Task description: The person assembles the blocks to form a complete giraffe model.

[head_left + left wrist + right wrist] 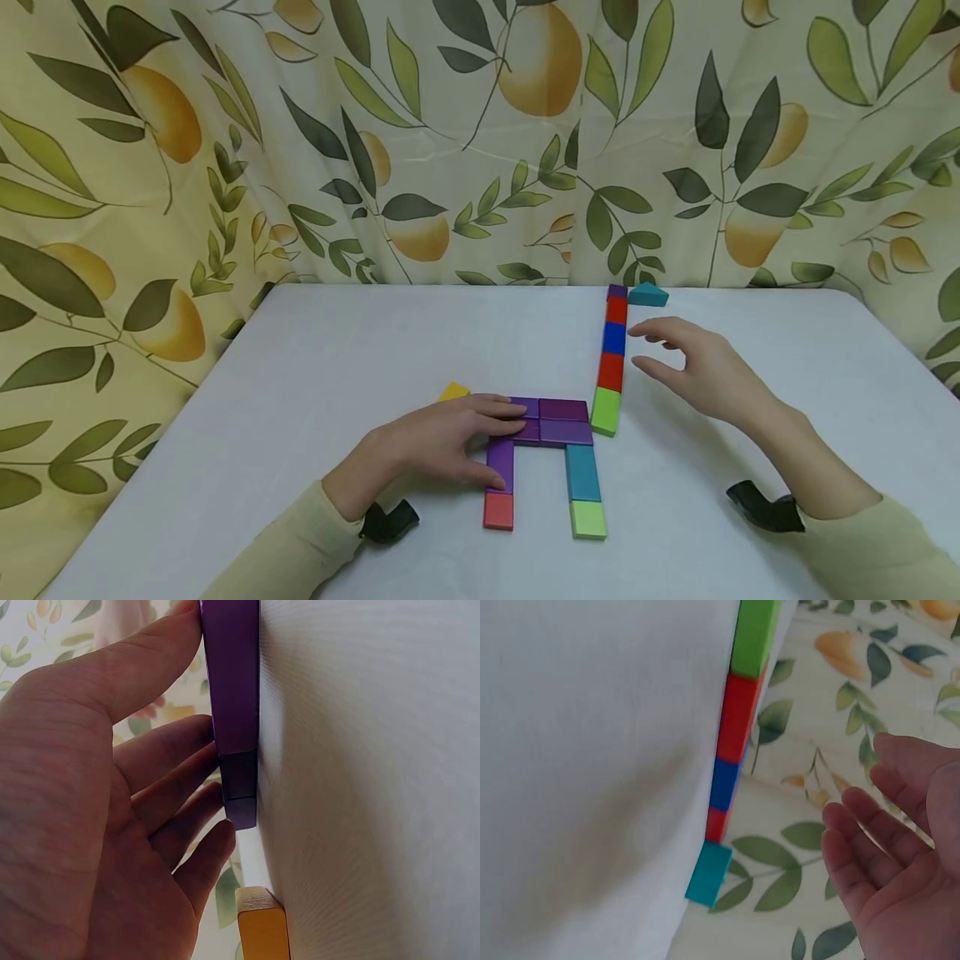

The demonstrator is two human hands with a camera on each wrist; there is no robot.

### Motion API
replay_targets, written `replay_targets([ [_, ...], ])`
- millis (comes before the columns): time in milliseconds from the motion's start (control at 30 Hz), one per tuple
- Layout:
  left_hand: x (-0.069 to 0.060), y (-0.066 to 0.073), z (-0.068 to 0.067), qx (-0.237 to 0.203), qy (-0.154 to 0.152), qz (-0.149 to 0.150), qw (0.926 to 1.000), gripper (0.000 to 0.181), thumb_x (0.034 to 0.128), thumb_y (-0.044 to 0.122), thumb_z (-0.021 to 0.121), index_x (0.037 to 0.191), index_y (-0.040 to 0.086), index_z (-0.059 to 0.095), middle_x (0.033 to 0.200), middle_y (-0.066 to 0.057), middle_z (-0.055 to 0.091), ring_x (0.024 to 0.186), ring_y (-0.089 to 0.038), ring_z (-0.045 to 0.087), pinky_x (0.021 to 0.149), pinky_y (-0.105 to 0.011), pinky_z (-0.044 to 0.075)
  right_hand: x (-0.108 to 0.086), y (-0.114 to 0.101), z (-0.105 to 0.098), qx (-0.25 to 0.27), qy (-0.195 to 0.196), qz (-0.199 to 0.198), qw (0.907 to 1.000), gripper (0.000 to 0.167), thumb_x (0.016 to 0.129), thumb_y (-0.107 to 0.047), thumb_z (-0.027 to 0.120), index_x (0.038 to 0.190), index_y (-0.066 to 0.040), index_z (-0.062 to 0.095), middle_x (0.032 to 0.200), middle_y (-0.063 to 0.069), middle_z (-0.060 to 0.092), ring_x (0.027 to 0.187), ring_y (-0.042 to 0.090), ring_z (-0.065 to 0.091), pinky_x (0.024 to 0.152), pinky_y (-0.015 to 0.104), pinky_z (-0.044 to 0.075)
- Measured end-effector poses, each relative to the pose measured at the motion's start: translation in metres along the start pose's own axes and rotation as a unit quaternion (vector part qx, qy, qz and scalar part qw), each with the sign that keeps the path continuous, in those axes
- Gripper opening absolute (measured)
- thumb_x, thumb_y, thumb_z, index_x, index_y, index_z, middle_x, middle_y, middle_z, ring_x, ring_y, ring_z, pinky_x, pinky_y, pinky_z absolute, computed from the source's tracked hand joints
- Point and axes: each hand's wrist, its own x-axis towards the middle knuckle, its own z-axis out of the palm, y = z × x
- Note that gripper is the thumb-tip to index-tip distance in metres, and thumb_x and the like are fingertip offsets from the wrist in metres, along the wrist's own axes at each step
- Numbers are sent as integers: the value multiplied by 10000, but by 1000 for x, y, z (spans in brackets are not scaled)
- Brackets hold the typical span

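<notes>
My left hand (446,437) rests over the left part of a flat group of purple blocks (564,421), its fingertips touching their tops and its thumb on an upright purple block (500,462). The left wrist view shows its fingers (169,761) extended along the purple pieces' edge. Below the group, a red block (498,511) ends the left leg; a teal block (582,472) and a light green block (588,520) form the right one. My right hand (716,371) hovers beside a column with a blue block (613,338), fingers loosely bent and holding nothing.
The column also has red blocks (611,372), a green block (606,412) and a purple block (617,291) at its far end. A teal triangular block (648,294) lies near the table's back edge. A yellow block (453,391) sits behind my left hand. A patterned curtain (480,167) hangs behind.
</notes>
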Motion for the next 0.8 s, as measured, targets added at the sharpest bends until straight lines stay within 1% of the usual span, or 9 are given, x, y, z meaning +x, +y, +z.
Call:
replay_targets([
  [100, 0, 0, -1, 10, -9, -20, 10000, 708, 898, 473, 747, 1502, 190, 510, 1602, 115, 336, 1495, -133, 232, 1170, -340, 287, -5, -10, 9, 142, -110, -235, 9996, 406, 893, -62, 768, 1278, -18, 647, 1255, 186, 645, 1117, 401, 605, 872, 591, 539],
  [267, 1, 0, -1, -30, -32, -8, 10000, 715, 896, 484, 746, 1503, 191, 508, 1602, 114, 336, 1494, -132, 233, 1169, -344, 289, -10, -27, 25, 471, -460, -471, 9967, 399, 892, -79, 776, 1274, -47, 666, 1268, 121, 658, 1201, 366, 593, 941, 549, 517],
  [400, 1, -1, 0, -45, -33, 29, 10000, 716, 896, 488, 743, 1505, 194, 506, 1603, 110, 336, 1493, -137, 236, 1166, -348, 297, -14, -38, 33, 779, -844, -626, 9914, 400, 911, -152, 774, 1290, -78, 670, 1308, 76, 644, 1242, 325, 576, 977, 517, 501],
  [500, 1, -1, 0, -57, -40, 6, 10000, 716, 897, 487, 742, 1507, 200, 502, 1604, 115, 334, 1494, -137, 235, 1164, -353, 303, -15, -46, 36, 940, -1244, -661, 9856, 435, 925, -237, 763, 1325, -100, 659, 1351, 72, 620, 1270, 325, 558, 982, 505, 501],
  [600, 0, -1, 0, -66, -34, -3, 10000, 719, 897, 499, 736, 1509, 206, 500, 1603, 124, 331, 1494, -133, 232, 1166, -355, 300, -17, -51, 37, 967, -1697, -644, 9786, 472, 940, -288, 742, 1370, -125, 636, 1412, 84, 576, 1308, 340, 524, 987, 496, 499],
  [667, 1, -1, 0, -74, -33, 22, 10000, 721, 897, 501, 735, 1509, 202, 500, 1603, 122, 332, 1495, -132, 230, 1168, -352, 293, -18, -54, 38, 935, -1973, -668, 9736, 486, 945, -297, 733, 1391, -140, 623, 1448, 85, 544, 1326, 341, 504, 1000, 494, 489],
  [800, 1, -1, -1, -58, -51, 64, 9999, 721, 901, 496, 734, 1511, 195, 496, 1606, 113, 330, 1497, -134, 226, 1173, -348, 282, -21, -58, 40, 695, -2259, -755, 9687, 498, 947, -294, 728, 1412, -164, 608, 1490, 65, 506, 1355, 329, 475, 1043, 522, 445],
])
